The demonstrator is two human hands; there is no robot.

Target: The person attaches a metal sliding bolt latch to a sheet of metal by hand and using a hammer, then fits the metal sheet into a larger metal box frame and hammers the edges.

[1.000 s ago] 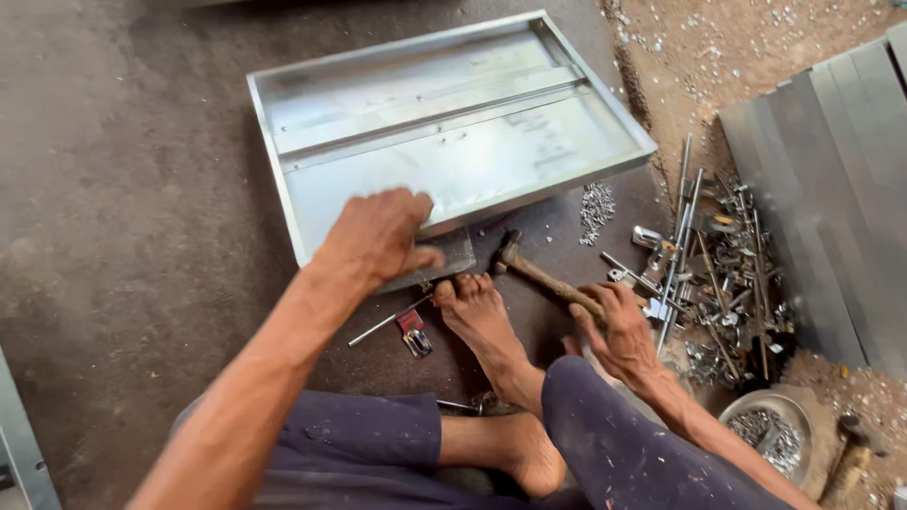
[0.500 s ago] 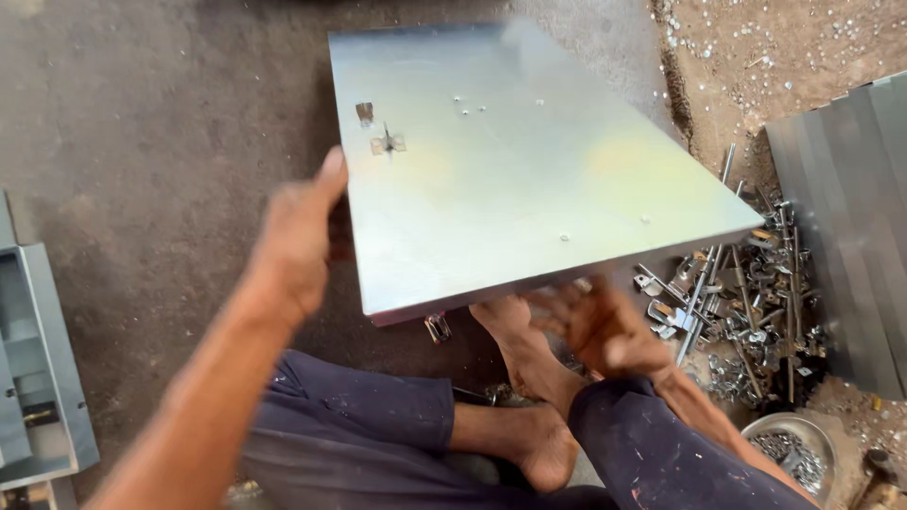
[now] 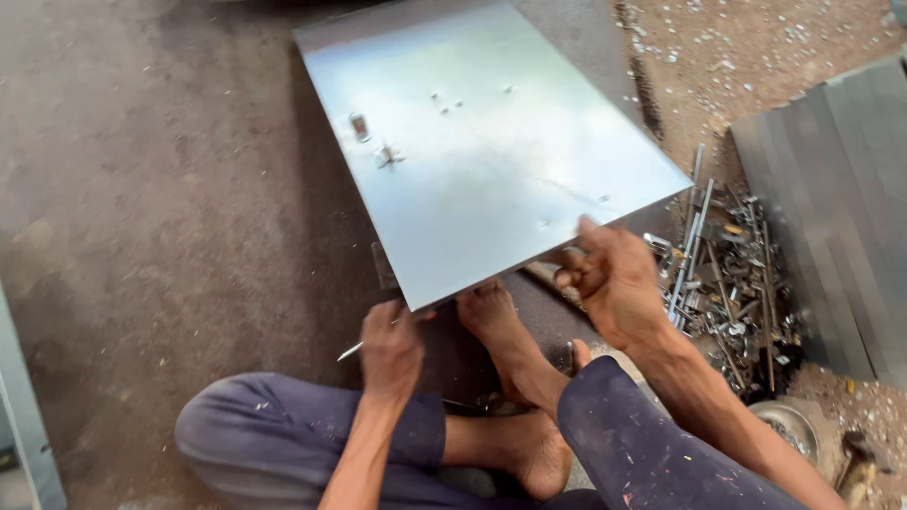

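Observation:
A shiny sheet-metal tray panel (image 3: 491, 161) is turned flat side up and tilted above the dark floor, with small slots and rivet dots on its face. My left hand (image 3: 392, 345) grips its near left corner from below. My right hand (image 3: 614, 283) holds the near right edge, thumb on top. A wooden hammer handle (image 3: 546, 275) shows just beside that hand's fingers; whether the hand also grips it I cannot tell. My bare foot (image 3: 501, 326) rests under the panel's near edge.
A heap of metal rods, brackets and screws (image 3: 732, 274) lies to the right. Grey metal sheets (image 3: 831, 208) are stacked at far right. A round dish of small hardware (image 3: 789, 430) sits near my right knee. Another grey metal part (image 3: 24, 425) is at the left edge.
The tray lay open side up on the floor with a hammer in my right hand. It has been lifted and flipped over. My left hand slid from its left side to the near corner.

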